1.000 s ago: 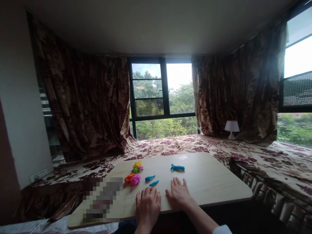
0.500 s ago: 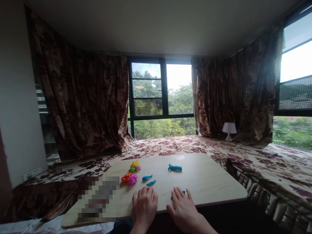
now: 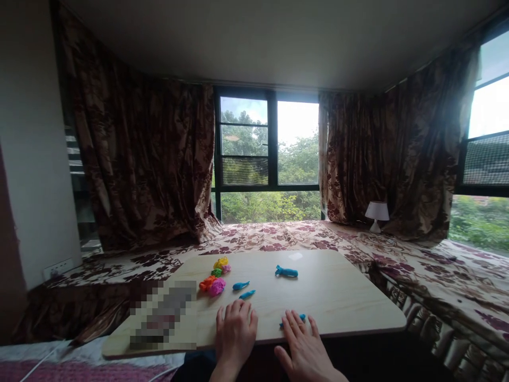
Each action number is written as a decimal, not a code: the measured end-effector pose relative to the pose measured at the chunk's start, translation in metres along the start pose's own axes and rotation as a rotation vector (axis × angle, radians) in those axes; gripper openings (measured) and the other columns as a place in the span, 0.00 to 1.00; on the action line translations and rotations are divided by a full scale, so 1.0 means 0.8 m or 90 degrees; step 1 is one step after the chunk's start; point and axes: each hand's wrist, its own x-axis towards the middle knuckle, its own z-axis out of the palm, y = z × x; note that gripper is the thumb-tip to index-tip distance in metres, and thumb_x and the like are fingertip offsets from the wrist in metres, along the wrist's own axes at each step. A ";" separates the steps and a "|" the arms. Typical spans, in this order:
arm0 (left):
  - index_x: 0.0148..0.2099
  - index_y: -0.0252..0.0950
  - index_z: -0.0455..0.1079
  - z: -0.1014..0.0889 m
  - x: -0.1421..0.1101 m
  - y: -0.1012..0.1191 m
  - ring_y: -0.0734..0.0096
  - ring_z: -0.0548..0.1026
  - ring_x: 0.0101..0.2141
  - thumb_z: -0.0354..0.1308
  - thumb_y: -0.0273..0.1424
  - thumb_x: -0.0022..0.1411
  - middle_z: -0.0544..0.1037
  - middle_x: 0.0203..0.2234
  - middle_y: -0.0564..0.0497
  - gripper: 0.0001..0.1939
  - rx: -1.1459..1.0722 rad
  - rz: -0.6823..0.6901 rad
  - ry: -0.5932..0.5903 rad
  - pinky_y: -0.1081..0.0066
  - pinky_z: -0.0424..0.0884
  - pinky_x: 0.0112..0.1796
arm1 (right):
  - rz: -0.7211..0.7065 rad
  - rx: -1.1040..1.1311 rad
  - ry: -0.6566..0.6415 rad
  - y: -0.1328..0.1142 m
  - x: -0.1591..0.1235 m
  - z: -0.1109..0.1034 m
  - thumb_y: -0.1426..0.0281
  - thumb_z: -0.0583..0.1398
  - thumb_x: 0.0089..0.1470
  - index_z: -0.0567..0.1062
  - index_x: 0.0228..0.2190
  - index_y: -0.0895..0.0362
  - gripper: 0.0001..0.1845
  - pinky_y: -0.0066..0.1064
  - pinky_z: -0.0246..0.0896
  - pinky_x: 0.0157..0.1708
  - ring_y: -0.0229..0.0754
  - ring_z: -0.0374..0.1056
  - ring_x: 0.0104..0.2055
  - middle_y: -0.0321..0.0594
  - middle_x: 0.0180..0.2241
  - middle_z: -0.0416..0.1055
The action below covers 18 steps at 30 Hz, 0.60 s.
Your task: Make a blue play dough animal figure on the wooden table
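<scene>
My right hand [image 3: 304, 342] lies flat, fingers stretched out, over a thin blue piece of modelling clay [image 3: 303, 317] near the table's front edge. Both ends of that piece show past the fingers; its middle is hidden. Palm down on the near edge, my left hand [image 3: 236, 329] is open and holds nothing. Just beyond its fingertips are two small tapered blue clay pieces, one nearer [image 3: 247, 294] and one farther [image 3: 240, 286]. A thicker blue clay roll [image 3: 287, 271] with a pinched, flared left end rests farther back.
Lumps of yellow [image 3: 221, 262], green [image 3: 217, 272], orange [image 3: 207, 284] and magenta clay [image 3: 217, 287] sit on the left of the pale wooden table [image 3: 338, 297]. A blurred-out patch [image 3: 163, 315] covers its left front. Behind is a flower-patterned ledge [image 3: 270, 236] with a white lamp [image 3: 377, 211].
My right hand has slid back toward the near edge, and the blue clay beneath it has come into view at its fingers. My left hand stays nearly in place. The camera has shifted slightly.
</scene>
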 end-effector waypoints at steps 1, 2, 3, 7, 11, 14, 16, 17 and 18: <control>0.38 0.42 0.71 0.000 0.000 0.000 0.64 0.68 0.41 0.44 0.32 0.61 0.74 0.37 0.50 0.13 -0.003 -0.001 0.000 0.58 0.48 0.52 | 0.000 0.000 -0.013 0.000 -0.006 0.000 0.48 0.40 0.55 0.50 0.60 0.58 0.38 0.52 0.24 0.59 0.51 0.36 0.64 0.44 0.62 0.40; 0.38 0.42 0.71 0.000 -0.001 0.000 0.64 0.68 0.41 0.44 0.32 0.61 0.74 0.37 0.50 0.13 -0.006 -0.001 0.001 0.58 0.48 0.53 | 0.002 -0.001 -0.020 -0.001 -0.008 0.000 0.47 0.40 0.55 0.50 0.60 0.58 0.39 0.52 0.24 0.59 0.51 0.35 0.64 0.44 0.62 0.40; 0.39 0.42 0.71 0.000 -0.001 0.001 0.64 0.68 0.41 0.44 0.31 0.61 0.74 0.37 0.50 0.13 -0.008 -0.001 0.001 0.57 0.48 0.53 | 0.008 -0.004 -0.018 -0.002 -0.004 0.000 0.48 0.40 0.55 0.51 0.60 0.59 0.39 0.52 0.24 0.59 0.51 0.36 0.64 0.45 0.62 0.40; 0.39 0.41 0.71 -0.003 0.001 0.003 0.63 0.68 0.42 0.44 0.30 0.60 0.74 0.37 0.50 0.14 -0.005 -0.006 -0.005 0.57 0.48 0.52 | 0.042 -0.025 0.013 -0.010 0.047 -0.003 0.53 0.37 0.58 0.54 0.58 0.62 0.35 0.53 0.25 0.58 0.50 0.40 0.63 0.50 0.61 0.46; 0.37 0.41 0.72 -0.010 0.004 0.007 0.63 0.69 0.41 0.45 0.30 0.59 0.75 0.37 0.50 0.13 0.003 -0.015 -0.017 0.58 0.50 0.52 | 0.076 -0.032 -0.005 -0.014 0.100 -0.008 0.55 0.40 0.57 0.55 0.57 0.67 0.35 0.54 0.28 0.57 0.53 0.42 0.62 0.55 0.60 0.48; 0.37 0.41 0.72 -0.012 0.004 0.008 0.63 0.69 0.40 0.46 0.31 0.59 0.75 0.36 0.50 0.13 0.004 -0.012 -0.014 0.58 0.51 0.51 | 0.070 -0.034 -0.005 -0.014 0.097 -0.006 0.55 0.41 0.58 0.55 0.58 0.65 0.35 0.54 0.27 0.57 0.52 0.41 0.63 0.54 0.60 0.47; 0.37 0.42 0.72 -0.011 0.003 0.007 0.62 0.69 0.41 0.45 0.31 0.59 0.75 0.36 0.49 0.13 0.000 -0.010 -0.009 0.58 0.51 0.51 | 0.048 -0.031 0.000 -0.011 0.072 -0.002 0.54 0.40 0.58 0.55 0.58 0.62 0.34 0.53 0.25 0.58 0.50 0.40 0.63 0.51 0.61 0.47; 0.38 0.42 0.72 -0.009 0.003 0.006 0.63 0.69 0.41 0.45 0.31 0.59 0.75 0.36 0.49 0.13 -0.001 -0.009 -0.006 0.58 0.50 0.52 | 0.030 -0.024 0.005 -0.009 0.056 -0.001 0.53 0.40 0.58 0.54 0.58 0.60 0.34 0.52 0.24 0.58 0.49 0.39 0.63 0.49 0.61 0.46; 0.39 0.42 0.72 -0.008 0.002 0.005 0.63 0.69 0.41 0.45 0.31 0.60 0.74 0.37 0.49 0.14 -0.003 -0.007 -0.003 0.58 0.50 0.52 | 0.016 -0.015 0.007 -0.007 0.039 0.000 0.52 0.40 0.57 0.54 0.59 0.59 0.35 0.52 0.24 0.59 0.49 0.38 0.63 0.48 0.61 0.45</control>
